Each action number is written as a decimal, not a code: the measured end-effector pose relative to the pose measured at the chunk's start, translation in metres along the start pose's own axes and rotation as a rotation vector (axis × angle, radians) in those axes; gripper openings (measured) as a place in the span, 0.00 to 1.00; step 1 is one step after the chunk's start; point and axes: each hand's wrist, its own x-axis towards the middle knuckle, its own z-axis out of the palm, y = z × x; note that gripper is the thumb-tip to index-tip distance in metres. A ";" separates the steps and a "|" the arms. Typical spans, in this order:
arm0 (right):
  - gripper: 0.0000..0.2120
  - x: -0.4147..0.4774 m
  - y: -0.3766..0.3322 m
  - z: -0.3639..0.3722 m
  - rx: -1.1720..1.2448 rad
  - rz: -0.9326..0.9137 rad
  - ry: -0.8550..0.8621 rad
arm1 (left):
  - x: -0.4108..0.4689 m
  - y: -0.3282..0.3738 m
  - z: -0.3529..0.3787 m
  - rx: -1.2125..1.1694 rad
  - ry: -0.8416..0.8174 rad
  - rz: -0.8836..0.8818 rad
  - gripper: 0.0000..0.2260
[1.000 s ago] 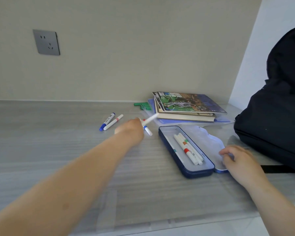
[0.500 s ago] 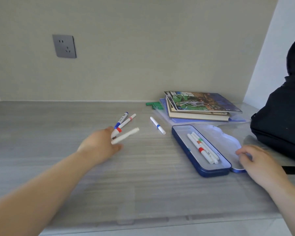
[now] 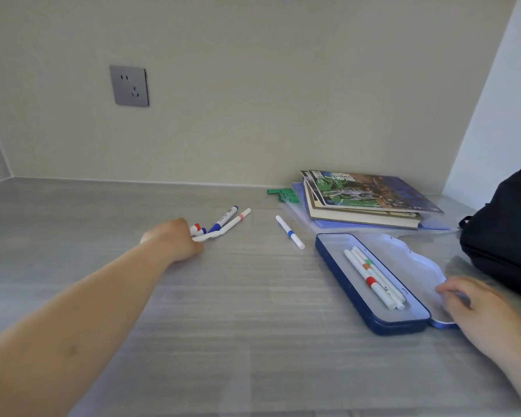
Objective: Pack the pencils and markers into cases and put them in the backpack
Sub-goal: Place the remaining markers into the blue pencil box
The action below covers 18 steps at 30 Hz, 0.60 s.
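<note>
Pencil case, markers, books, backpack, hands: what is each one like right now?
Pencil case, open, lid flat on the desk.
Markers in the case, three lying side by side.
Blue-banded marker, lying alone.
Left hand, grips a bunch of markers.
Two markers, lying by that hand.
Right hand, rests on the lid; grip blurred.
Books, closed, stacked.
Backpack, partly out of view; can't tell if open.
Wall socket, nothing plugged in.

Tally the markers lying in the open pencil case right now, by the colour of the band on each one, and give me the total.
In the pencil case:
green-band marker: 1
orange-band marker: 1
red-band marker: 1
Total: 3
</note>
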 end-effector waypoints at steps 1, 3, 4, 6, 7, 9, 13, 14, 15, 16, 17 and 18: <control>0.09 0.001 0.001 0.001 0.010 0.001 -0.004 | 0.003 0.000 -0.001 0.043 0.001 -0.009 0.08; 0.13 0.002 0.003 0.002 0.051 0.009 -0.014 | 0.008 0.000 -0.006 0.130 0.001 -0.034 0.07; 0.17 0.003 0.003 0.003 0.077 0.016 -0.018 | 0.011 -0.001 -0.008 0.163 -0.009 -0.050 0.07; 0.26 0.003 0.005 0.003 0.094 0.030 -0.013 | 0.016 -0.003 -0.012 0.207 -0.061 -0.067 0.09; 0.27 0.003 0.005 0.003 0.092 0.034 -0.016 | 0.019 -0.004 -0.012 0.227 -0.098 -0.057 0.10; 0.26 0.004 0.005 0.005 0.083 0.026 -0.015 | 0.025 -0.008 -0.015 0.246 -0.169 -0.027 0.10; 0.20 0.007 0.005 0.007 0.056 0.021 -0.023 | 0.043 -0.010 -0.033 0.017 -0.109 -0.007 0.11; 0.19 0.008 0.006 0.007 0.041 0.028 -0.030 | 0.049 -0.008 -0.037 -0.075 -0.069 -0.004 0.10; 0.19 0.009 0.008 0.008 0.034 0.035 -0.032 | 0.055 -0.003 -0.038 -0.152 -0.020 0.012 0.09; 0.19 0.009 0.009 0.008 0.028 0.046 -0.027 | 0.060 0.004 -0.037 -0.199 0.039 0.027 0.06; 0.21 0.009 0.011 0.008 0.020 0.043 -0.022 | 0.066 0.010 -0.033 -0.226 0.099 0.044 0.04; 0.21 0.009 0.010 0.007 0.016 0.054 -0.029 | 0.069 0.017 -0.028 -0.229 0.147 0.057 0.03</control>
